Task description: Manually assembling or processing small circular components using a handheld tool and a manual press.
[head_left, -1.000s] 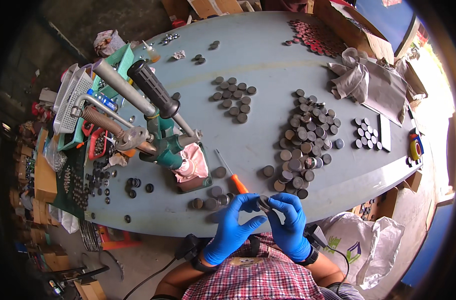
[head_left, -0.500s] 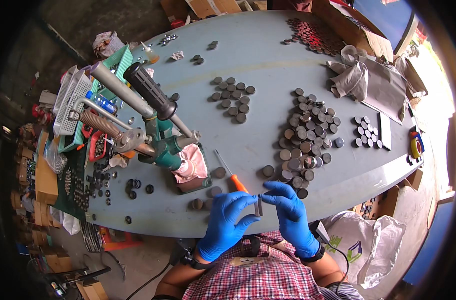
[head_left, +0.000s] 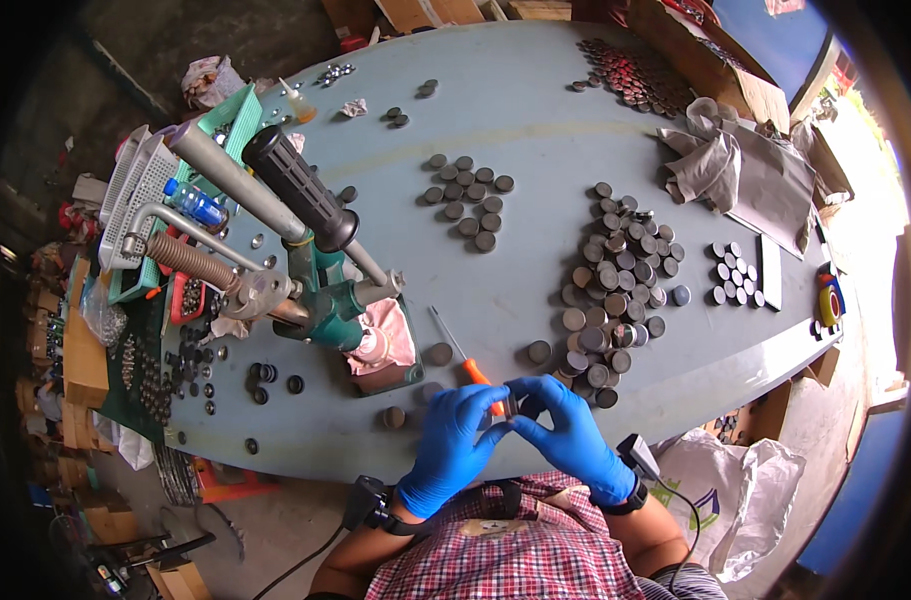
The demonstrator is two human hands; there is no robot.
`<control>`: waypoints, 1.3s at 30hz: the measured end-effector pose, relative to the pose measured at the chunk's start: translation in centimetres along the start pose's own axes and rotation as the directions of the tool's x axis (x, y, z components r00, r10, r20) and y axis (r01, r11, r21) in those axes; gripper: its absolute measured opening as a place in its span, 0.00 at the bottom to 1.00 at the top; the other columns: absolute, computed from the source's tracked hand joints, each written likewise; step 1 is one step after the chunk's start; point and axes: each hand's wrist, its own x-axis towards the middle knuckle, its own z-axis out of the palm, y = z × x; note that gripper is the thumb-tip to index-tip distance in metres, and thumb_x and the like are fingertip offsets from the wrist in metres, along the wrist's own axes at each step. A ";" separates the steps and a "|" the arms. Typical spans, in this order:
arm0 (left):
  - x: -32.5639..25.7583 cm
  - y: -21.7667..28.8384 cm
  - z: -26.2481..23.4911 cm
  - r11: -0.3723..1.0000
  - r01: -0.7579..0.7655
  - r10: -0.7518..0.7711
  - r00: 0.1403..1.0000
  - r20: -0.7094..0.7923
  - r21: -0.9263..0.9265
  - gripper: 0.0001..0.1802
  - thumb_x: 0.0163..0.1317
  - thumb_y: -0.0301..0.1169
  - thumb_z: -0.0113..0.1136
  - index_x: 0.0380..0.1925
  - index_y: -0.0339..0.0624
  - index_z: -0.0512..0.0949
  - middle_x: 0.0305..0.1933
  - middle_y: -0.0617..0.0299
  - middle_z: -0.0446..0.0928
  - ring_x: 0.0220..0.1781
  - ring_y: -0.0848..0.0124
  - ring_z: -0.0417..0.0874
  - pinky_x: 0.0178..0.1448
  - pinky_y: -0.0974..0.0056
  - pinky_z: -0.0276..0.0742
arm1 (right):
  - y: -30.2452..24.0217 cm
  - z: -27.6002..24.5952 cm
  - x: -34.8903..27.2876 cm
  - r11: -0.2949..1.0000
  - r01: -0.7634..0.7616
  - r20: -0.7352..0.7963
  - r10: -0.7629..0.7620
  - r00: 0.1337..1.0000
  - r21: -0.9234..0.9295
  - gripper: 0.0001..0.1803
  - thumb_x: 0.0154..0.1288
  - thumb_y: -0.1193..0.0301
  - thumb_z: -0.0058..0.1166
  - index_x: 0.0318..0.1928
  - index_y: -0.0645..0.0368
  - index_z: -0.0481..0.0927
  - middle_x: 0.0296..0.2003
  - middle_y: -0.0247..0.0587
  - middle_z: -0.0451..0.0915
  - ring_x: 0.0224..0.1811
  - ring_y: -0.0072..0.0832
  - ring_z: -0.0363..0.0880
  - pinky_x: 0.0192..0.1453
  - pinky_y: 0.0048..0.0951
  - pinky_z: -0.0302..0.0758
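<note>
Head: hands point(head_left: 511, 435) pinch disc point(head_left: 513, 405) over table edge point(head_left: 306, 455).

Matt grey metal discs point(head_left: 616, 280), smooth blue rubber gloves point(head_left: 451, 450).

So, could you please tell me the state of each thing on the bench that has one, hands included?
left hand: gloved in blue, pinching the small dark disc.
right hand: gloved in blue, pinching the same disc.
small dark disc: held between both hands, off the table.
screwdriver: lying flat, orange handle partly under the left hand.
lever press: upright, black-grip handle raised.
pile of discs: heaped loosely.
grey cloth: crumpled.
</note>
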 end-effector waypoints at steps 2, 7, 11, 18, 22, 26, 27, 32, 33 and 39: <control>-0.3 -1.7 0.6 0.997 0.071 -0.071 0.997 -0.015 -0.006 0.32 0.52 0.30 0.72 0.58 0.42 0.71 0.50 0.57 0.76 0.46 0.59 0.77 0.54 0.56 0.70 | 1.3 -0.2 4.0 0.901 0.167 0.092 -0.142 0.986 -0.400 0.15 0.59 0.72 0.63 0.46 0.60 0.78 0.37 0.42 0.79 0.39 0.35 0.82 0.44 0.32 0.78; 0.5 -3.0 0.4 0.980 0.171 -0.167 0.985 0.045 -0.103 0.35 0.53 0.28 0.70 0.62 0.40 0.69 0.52 0.58 0.76 0.46 0.64 0.77 0.53 0.58 0.72 | 6.5 -2.9 15.6 0.363 0.201 0.105 -0.267 0.958 -0.910 0.16 0.53 0.69 0.64 0.41 0.61 0.75 0.35 0.48 0.77 0.37 0.47 0.78 0.40 0.44 0.75; -0.1 -4.2 -0.4 0.982 0.180 -0.179 0.984 0.021 -0.061 0.31 0.54 0.28 0.69 0.59 0.41 0.72 0.50 0.58 0.76 0.45 0.63 0.78 0.54 0.58 0.72 | 3.3 -3.4 16.1 0.437 0.176 0.047 -0.289 0.956 -0.882 0.18 0.55 0.64 0.64 0.42 0.60 0.76 0.35 0.47 0.76 0.41 0.45 0.77 0.42 0.43 0.74; 0.1 -3.1 0.7 0.989 0.123 -0.119 0.992 0.049 -0.083 0.26 0.54 0.28 0.69 0.55 0.44 0.76 0.46 0.59 0.77 0.42 0.64 0.78 0.50 0.58 0.73 | 4.6 -4.2 7.3 0.221 0.365 0.322 -0.208 0.924 -0.904 0.11 0.47 0.72 0.58 0.35 0.57 0.79 0.31 0.43 0.75 0.37 0.42 0.73 0.41 0.41 0.69; 0.9 -1.2 0.8 0.977 0.185 -0.183 0.983 0.028 -0.109 0.27 0.53 0.27 0.70 0.54 0.45 0.76 0.45 0.60 0.78 0.43 0.62 0.79 0.50 0.59 0.73 | 0.8 -2.9 4.4 0.942 0.095 0.102 -0.065 0.993 -0.322 0.19 0.55 0.71 0.66 0.48 0.61 0.80 0.36 0.40 0.79 0.39 0.33 0.78 0.46 0.31 0.74; 1.8 1.2 -0.2 0.995 -0.016 0.006 0.995 -0.096 -0.100 0.27 0.49 0.25 0.72 0.52 0.44 0.77 0.45 0.58 0.78 0.45 0.60 0.79 0.51 0.58 0.73 | -0.7 -2.5 1.2 0.999 0.041 0.095 -0.043 0.995 0.023 0.23 0.59 0.67 0.67 0.54 0.60 0.79 0.40 0.34 0.79 0.39 0.21 0.76 0.47 0.24 0.73; 1.7 1.5 -0.4 0.994 -0.049 0.041 0.995 -0.088 -0.097 0.27 0.48 0.24 0.72 0.51 0.44 0.77 0.46 0.58 0.78 0.45 0.59 0.78 0.51 0.58 0.73 | -0.5 -2.4 0.8 0.997 0.069 0.093 -0.072 0.993 0.035 0.25 0.59 0.66 0.67 0.55 0.61 0.78 0.41 0.34 0.79 0.39 0.22 0.76 0.47 0.24 0.73; 1.6 3.0 -1.4 0.997 -0.068 0.065 0.995 -0.079 -0.043 0.26 0.49 0.25 0.72 0.51 0.43 0.78 0.46 0.57 0.78 0.46 0.58 0.78 0.51 0.57 0.73 | -0.9 -2.7 -0.6 0.992 0.056 0.033 -0.060 0.998 0.115 0.22 0.72 0.55 0.50 0.44 0.65 0.82 0.32 0.37 0.81 0.34 0.24 0.77 0.42 0.26 0.74; 1.6 3.3 -1.5 0.998 -0.063 0.061 0.995 -0.077 -0.024 0.26 0.49 0.25 0.72 0.51 0.43 0.78 0.46 0.57 0.78 0.46 0.58 0.78 0.52 0.57 0.73 | -0.8 -3.2 -0.9 0.991 -0.041 0.085 0.030 0.996 0.128 0.28 0.76 0.51 0.43 0.39 0.66 0.83 0.28 0.37 0.81 0.32 0.24 0.77 0.40 0.26 0.74; 1.1 3.1 -1.5 0.971 0.120 -0.127 0.992 -0.021 -0.206 0.24 0.55 0.26 0.71 0.52 0.39 0.77 0.45 0.60 0.78 0.43 0.66 0.80 0.48 0.64 0.76 | -0.6 -3.1 -2.5 0.944 -0.301 0.197 0.272 0.942 0.135 0.36 0.78 0.48 0.33 0.33 0.66 0.84 0.25 0.37 0.82 0.28 0.21 0.76 0.37 0.25 0.74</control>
